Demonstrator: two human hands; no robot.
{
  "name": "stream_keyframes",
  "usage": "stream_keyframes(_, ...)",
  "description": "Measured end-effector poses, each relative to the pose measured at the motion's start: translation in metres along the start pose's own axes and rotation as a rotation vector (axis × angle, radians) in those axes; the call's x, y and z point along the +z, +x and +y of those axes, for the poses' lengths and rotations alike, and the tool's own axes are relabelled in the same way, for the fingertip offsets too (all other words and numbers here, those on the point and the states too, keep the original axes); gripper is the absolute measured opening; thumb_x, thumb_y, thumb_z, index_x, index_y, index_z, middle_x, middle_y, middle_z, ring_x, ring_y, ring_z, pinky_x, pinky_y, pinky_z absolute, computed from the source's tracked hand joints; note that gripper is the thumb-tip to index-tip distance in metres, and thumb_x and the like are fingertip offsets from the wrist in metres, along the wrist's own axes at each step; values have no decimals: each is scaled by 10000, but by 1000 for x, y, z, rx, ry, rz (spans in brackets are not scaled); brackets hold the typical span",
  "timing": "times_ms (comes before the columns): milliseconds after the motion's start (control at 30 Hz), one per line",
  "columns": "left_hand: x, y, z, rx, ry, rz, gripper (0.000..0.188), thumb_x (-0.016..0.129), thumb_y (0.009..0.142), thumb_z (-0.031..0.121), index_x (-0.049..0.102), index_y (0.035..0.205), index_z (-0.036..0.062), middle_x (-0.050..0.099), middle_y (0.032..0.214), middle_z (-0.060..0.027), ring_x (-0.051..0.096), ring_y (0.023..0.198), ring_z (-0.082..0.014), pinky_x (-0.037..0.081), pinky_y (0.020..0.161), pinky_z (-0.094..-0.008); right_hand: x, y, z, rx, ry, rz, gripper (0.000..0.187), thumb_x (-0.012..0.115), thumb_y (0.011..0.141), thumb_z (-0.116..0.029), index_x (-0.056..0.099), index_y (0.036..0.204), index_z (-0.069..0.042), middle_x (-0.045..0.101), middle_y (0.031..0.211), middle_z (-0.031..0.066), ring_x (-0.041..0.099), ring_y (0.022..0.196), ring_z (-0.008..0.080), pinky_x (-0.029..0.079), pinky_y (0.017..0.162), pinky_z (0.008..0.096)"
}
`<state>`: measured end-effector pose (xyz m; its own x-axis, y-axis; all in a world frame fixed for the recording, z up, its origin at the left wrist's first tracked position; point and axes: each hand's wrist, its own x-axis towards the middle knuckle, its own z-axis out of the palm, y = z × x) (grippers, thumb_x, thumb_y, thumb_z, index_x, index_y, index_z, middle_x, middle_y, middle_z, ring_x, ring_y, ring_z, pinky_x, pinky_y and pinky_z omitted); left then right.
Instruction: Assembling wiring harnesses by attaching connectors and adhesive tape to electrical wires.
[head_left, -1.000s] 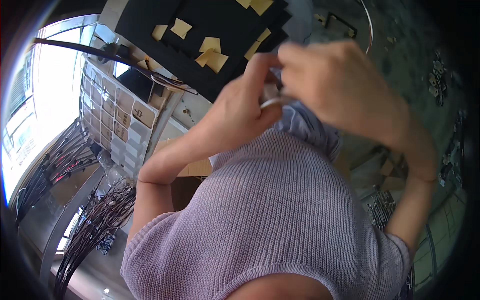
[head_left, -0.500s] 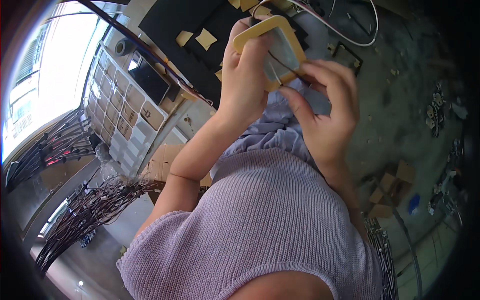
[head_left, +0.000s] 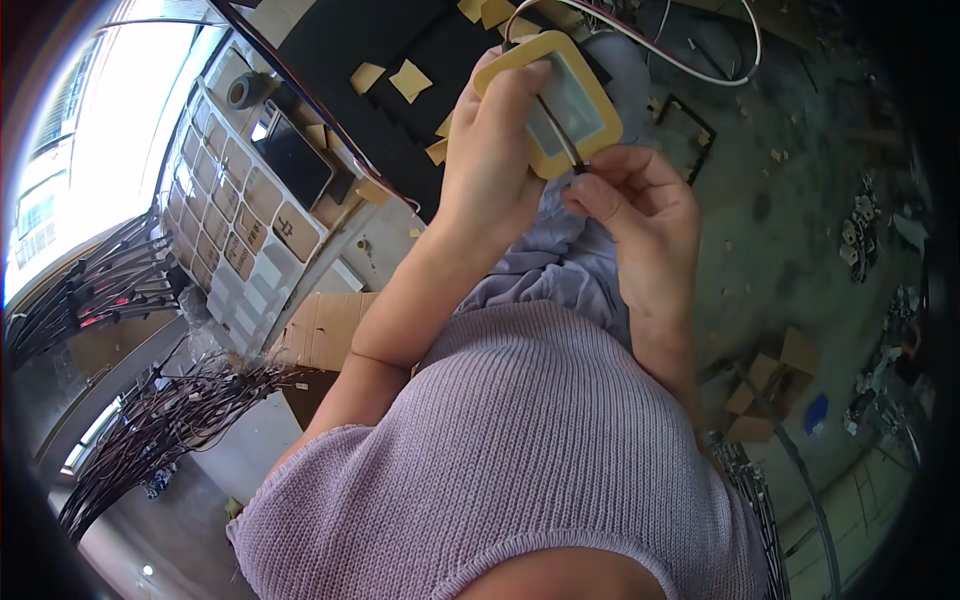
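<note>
Left hand clamped round a yellow-rimmed pale panel above the lap, right hand pinching a thin black-tipped cable at its edge. Brown cardboard box by the left forearm, contents hidden, then flat black sheets with yellow paper scraps, open brown carton on grey floor

A tape roll sits left — an open cardboard box lies right.

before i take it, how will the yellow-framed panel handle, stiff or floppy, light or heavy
Probably stiff: the yellow-framed panel shows no sag in the left hand. Likely light: it looks slim. Its smooth-looking middle may be slippery.
</note>
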<state>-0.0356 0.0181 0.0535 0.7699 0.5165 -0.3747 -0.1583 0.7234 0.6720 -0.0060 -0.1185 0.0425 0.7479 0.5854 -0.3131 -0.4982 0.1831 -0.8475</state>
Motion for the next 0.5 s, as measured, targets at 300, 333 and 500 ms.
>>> stream_keyframes(300,-11,3,5,-287,-86,-126,301,560,910,157,507,1144,-27,628,1025,-138,669,901,-239,569,796,-384,-16,1,1,8,146,-218,282,685,828,19,578,1088,43,653,891,85,662,811,149,561,751,268)
stream_keyframes(333,-12,2,5,-290,-86,-122,301,560,910,157,507,1144,-27,628,1025,-138,669,901,-239,569,796,-384,-17,1,1,12,148,-216,282,685,828,19,578,1088,43,653,891,85,662,811,149,561,751,268)
stream_keyframes(500,-8,1,6,-326,-98,-137,297,562,906,125,508,1156,-27,628,1026,-137,673,899,-239,574,781,-381,-28,3,3,-48,89,-298,248,682,832,19,576,1055,37,648,902,84,674,799,150,561,731,250)
